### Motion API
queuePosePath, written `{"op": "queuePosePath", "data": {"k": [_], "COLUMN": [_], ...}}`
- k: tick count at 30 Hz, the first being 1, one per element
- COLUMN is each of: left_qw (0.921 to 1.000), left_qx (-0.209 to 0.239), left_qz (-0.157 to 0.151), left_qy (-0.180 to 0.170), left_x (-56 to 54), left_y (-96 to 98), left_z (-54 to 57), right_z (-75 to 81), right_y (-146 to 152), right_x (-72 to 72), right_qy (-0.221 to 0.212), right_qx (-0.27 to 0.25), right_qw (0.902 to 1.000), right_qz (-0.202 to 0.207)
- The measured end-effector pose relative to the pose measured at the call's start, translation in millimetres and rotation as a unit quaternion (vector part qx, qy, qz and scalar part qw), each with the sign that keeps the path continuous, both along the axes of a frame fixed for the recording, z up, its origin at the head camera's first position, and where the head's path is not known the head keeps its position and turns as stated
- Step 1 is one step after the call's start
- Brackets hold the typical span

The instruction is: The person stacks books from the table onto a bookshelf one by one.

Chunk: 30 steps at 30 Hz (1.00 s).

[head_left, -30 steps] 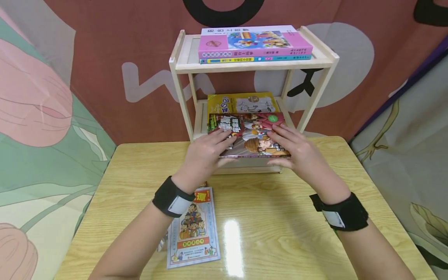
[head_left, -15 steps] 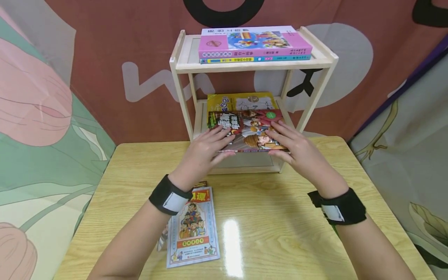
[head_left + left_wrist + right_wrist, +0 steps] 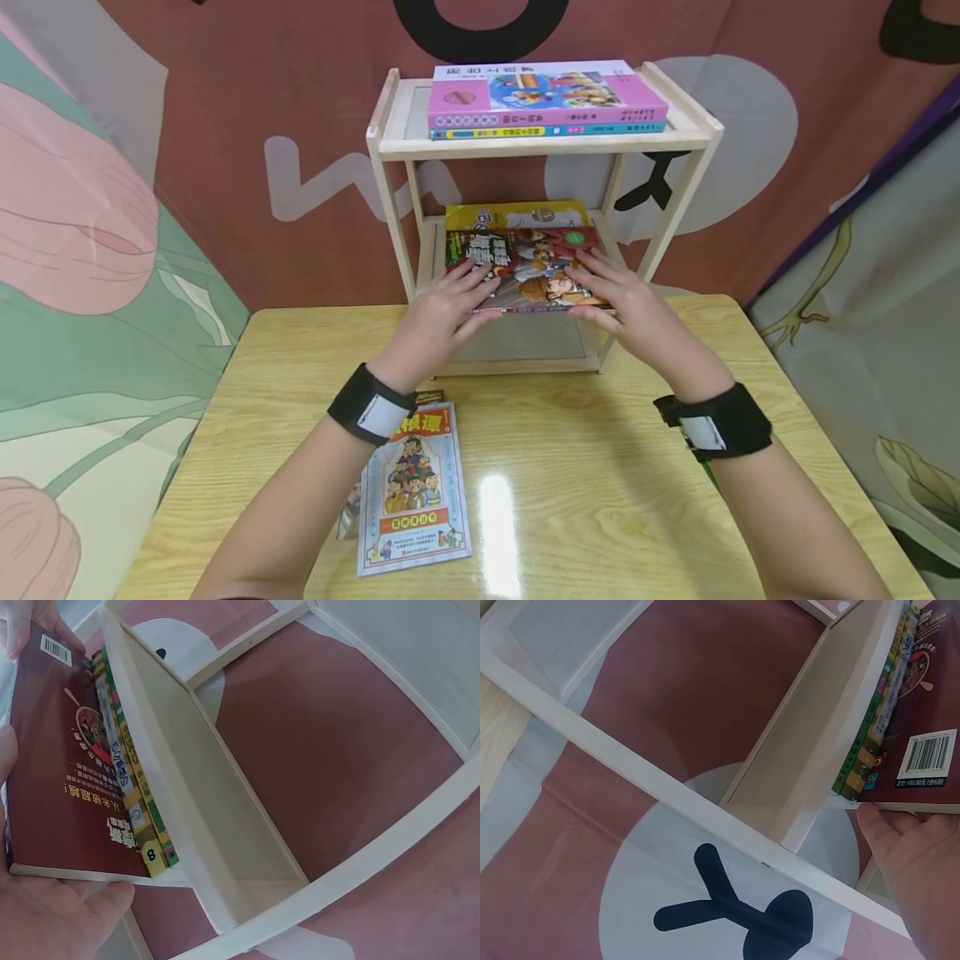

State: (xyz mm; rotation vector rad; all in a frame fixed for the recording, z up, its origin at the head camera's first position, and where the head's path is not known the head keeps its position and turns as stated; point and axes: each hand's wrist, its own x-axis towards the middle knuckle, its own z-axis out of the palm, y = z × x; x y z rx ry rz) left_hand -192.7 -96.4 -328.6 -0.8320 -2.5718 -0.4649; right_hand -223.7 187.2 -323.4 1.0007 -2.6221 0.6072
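Observation:
My left hand (image 3: 438, 321) and right hand (image 3: 637, 312) hold a comic book (image 3: 525, 271) with a dark, cartoon-covered front, one at each end. Fingers lie on the cover while the thumbs sit at its near edge. The book lies flat over the middle shelf of a small wooden rack, overlapping a yellow book (image 3: 517, 215) behind it. From below, the left wrist view shows the maroon back cover (image 3: 56, 772) jutting out past the shelf board, beside yellow-green spines (image 3: 142, 802). In the right wrist view, my thumb is at the corner near the barcode (image 3: 928, 755).
The pale wooden rack (image 3: 543, 148) carries a pink book (image 3: 547, 96) on a blue-and-yellow one up top. On the table (image 3: 600, 467), a light-blue booklet (image 3: 412, 492) overlaps other books beneath my left forearm. A printed cloth (image 3: 300, 250) hangs behind.
Both hands have moved the comic book away from me, deeper onto the middle shelf, so it covers more of the yellow book. Books on top and on the table stay put.

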Motion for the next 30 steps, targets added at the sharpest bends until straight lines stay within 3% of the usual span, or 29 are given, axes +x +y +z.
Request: {"op": "queuePosePath", "data": {"k": [14,19,30], "left_qw": [0.9988,0.9986,0.9952], "left_qx": [-0.026,-0.013,0.009], "left_qz": [0.032,0.046,0.073], "left_qy": [-0.027,-0.020,-0.065], "left_x": [-24.2,-32.6,-43.9], "left_y": [0.8,1.5,2.7], "left_z": [1.3,1.4,3.9], "right_z": [1.1,3.2,3.7], "right_y": [-1.8,-4.3,-8.3], "right_x": [-28.6,-37.2,-50.3], "right_qy": [-0.021,-0.049,-0.073], "right_qx": [0.004,0.001,0.002], "right_qw": [0.9998,0.9988,0.9973], "right_qz": [0.003,-0.003,-0.012]}}
